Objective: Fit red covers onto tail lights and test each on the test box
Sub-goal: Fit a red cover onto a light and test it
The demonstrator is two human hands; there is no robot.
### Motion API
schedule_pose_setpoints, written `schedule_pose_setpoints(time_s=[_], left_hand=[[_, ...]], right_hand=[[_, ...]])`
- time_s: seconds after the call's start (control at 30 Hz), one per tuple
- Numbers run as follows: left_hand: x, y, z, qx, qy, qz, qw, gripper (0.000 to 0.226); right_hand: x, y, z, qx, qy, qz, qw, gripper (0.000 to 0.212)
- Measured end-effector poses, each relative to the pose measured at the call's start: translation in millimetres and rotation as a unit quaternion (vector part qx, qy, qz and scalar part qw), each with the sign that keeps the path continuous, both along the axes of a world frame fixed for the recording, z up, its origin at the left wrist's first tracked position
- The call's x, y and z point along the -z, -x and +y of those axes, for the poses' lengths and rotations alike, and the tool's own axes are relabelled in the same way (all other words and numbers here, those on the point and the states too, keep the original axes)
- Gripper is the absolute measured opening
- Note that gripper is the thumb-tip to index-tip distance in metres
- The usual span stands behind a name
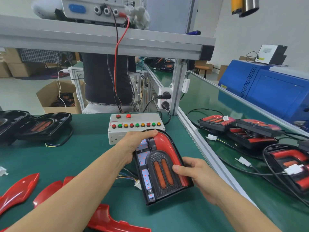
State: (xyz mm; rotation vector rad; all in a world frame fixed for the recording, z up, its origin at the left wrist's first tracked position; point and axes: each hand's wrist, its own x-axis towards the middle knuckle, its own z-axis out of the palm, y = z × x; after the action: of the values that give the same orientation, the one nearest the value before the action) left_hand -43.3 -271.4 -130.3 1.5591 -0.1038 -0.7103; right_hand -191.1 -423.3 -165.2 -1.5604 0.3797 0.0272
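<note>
I hold a black tail light [160, 171] tilted above the green mat, in front of the test box [136, 127]. A red cover [167, 144] arches over its top and right side; small red LEDs glow along its uncovered left strip. My left hand [137, 144] grips the light's top left edge, fingers curled over the red cover. The lower right side is gripped by my right hand [194, 174], thumb on the patterned face beside two orange lenses. The light's wires [128, 179] trail left to a white plug.
Loose red covers [20, 191] lie at the front left. Black tail lights [38, 128] are stacked at the far left. Lights with red covers [242, 129] and cables fill the right-hand table beyond an aluminium rail [200, 143]. A person stands behind the bench.
</note>
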Motion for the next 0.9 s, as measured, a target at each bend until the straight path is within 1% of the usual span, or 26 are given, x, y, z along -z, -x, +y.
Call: schedule_pose_setpoints(time_s=[0.03,0.1,0.17,0.23,0.3,0.37,0.43,0.5,0.53,0.63,0.7,0.73,0.8,0.9], left_hand=[[0.9,0.2,0.3,-0.004,-0.006,-0.014,1.000,0.044],[0.6,-1.7,3.5,-0.011,-0.010,-0.043,0.999,0.042],[-4.1,-6.3,14.0,-0.025,-0.029,-0.101,0.994,0.034],[-11.5,-12.8,33.6,-0.060,-0.062,-0.183,0.979,0.024],[-20.5,-19.4,58.6,-0.091,-0.089,-0.246,0.961,0.020],[-29.3,-24.3,86.9,-0.112,-0.123,-0.292,0.942,0.017],[-35.3,-30.3,117.8,-0.131,-0.157,-0.317,0.926,0.016],[-39.2,-37.8,149.5,-0.134,-0.211,-0.327,0.912,0.018],[-40.1,-41.9,165.4,-0.131,-0.253,-0.327,0.901,0.018],[-39.1,-55.6,217.3,-0.125,-0.408,-0.310,0.850,0.013],[-35.3,-58.3,244.1,-0.112,-0.489,-0.285,0.817,0.019],[-32.7,-56.9,254.4,-0.112,-0.511,-0.270,0.808,0.021],[-26.6,-51.3,268.3,-0.121,-0.531,-0.245,0.802,0.023],[-19.1,-42.6,275.8,-0.133,-0.526,-0.226,0.809,0.021]], right_hand=[[0.2,-0.8,-0.8,-0.001,-0.003,0.004,1.000,0.025],[0.9,-1.7,-2.8,0.006,-0.004,0.014,1.000,0.026],[3.1,-3.0,-4.2,0.030,-0.007,0.023,0.999,0.027],[6.6,-5.0,-4.6,0.056,-0.010,0.024,0.998,0.026],[9.4,-7.0,-4.4,0.070,0.001,0.028,0.997,0.027],[11.5,-9.0,-3.8,0.078,0.011,0.031,0.996,0.028],[13.3,-10.6,-3.2,0.085,0.019,0.033,0.996,0.028],[14.9,-11.1,-3.4,0.093,0.026,0.030,0.995,0.026],[15.2,-10.9,-3.3,0.096,0.031,0.028,0.994,0.025],[17.7,-12.3,-3.7,0.099,0.045,0.024,0.994,0.023],[19.0,-11.3,-5.1,0.099,0.052,0.024,0.993,0.022],[20.1,-11.5,-5.8,0.099,0.054,0.023,0.993,0.022],[20.5,-11.7,-6.6,0.101,0.054,0.024,0.993,0.022],[20.7,-11.8,-8.9,0.097,0.046,0.021,0.994,0.021]])
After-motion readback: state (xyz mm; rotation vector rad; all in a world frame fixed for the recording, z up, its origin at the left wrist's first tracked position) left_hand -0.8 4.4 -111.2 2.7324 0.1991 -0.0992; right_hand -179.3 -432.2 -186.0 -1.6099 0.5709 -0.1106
